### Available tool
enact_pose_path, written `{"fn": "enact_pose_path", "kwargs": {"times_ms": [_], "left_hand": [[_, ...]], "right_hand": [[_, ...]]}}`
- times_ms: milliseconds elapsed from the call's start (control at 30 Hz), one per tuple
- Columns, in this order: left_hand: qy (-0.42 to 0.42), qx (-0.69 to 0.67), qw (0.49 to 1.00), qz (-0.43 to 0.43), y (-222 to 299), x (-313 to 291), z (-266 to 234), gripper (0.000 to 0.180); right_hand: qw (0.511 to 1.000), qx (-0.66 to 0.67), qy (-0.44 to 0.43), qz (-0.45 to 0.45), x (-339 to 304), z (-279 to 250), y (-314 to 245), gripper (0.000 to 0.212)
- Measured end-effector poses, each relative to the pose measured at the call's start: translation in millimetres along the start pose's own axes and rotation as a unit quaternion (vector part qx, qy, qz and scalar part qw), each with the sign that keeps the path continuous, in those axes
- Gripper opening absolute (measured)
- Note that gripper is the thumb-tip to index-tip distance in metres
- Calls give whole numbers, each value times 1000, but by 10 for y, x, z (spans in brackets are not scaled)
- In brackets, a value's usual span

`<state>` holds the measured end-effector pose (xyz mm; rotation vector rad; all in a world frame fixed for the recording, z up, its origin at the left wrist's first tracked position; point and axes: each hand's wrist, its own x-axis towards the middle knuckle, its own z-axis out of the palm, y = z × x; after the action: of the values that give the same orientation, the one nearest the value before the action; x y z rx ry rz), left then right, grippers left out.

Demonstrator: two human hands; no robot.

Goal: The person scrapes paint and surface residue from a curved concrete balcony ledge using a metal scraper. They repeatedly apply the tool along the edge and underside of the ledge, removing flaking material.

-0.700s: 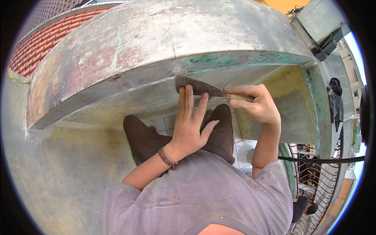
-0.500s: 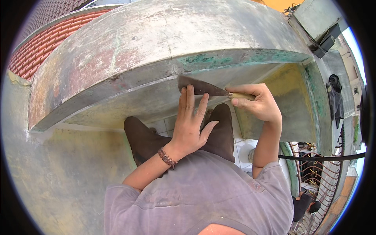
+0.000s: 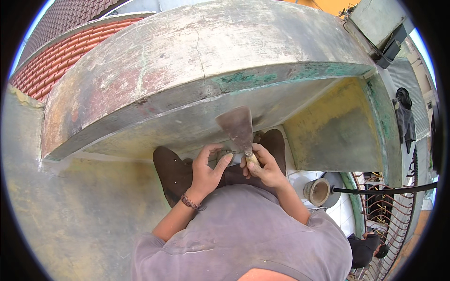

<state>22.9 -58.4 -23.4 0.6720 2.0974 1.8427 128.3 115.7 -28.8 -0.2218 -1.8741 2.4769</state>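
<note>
My right hand (image 3: 265, 168) is closed round the wooden handle of a putty knife (image 3: 237, 127), whose wide, stained metal blade points up and away from me. Beside it, my left hand (image 3: 206, 172) has its thumb apart from its bent fingers, near the handle but not on the blade. Some of the left fingers are hidden, and I cannot make out the small greyish shape between the two hands. Both hands are above my lap, in front of a curved concrete ledge (image 3: 197, 42) with worn paint, a crack and green patches along its lower edge.
A yellow and grey side wall (image 3: 333, 136) stands to the right, and a stained wall (image 3: 89, 206) to the left. A round pot (image 3: 317, 191) stands on white tiles at right, by a black pole (image 3: 384, 190) and metal railing (image 3: 398, 220). Part of another person (image 3: 363, 249) shows at lower right.
The putty knife has swung from pointing left to pointing away from me. My left hand has come off its blade and drawn back left; my right hand has moved left and nearer me.
</note>
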Motion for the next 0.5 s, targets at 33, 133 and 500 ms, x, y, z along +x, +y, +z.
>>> {"fn": "enact_pose_path", "kwargs": {"times_ms": [33, 133, 500], "left_hand": [[-7, -79, 997, 3, 29, 74, 93, 26], [-87, -207, 974, 5, 103, 244, 216, 31], [-163, -256, 953, -5, 207, 554, 294, 47]], "right_hand": [[1000, -12, -9, 6, 16, 40, 7, 43], [999, 36, -7, -28, 50, 205, 36, 42], [976, 67, 52, -203, 402, 484, 142, 36]]}}
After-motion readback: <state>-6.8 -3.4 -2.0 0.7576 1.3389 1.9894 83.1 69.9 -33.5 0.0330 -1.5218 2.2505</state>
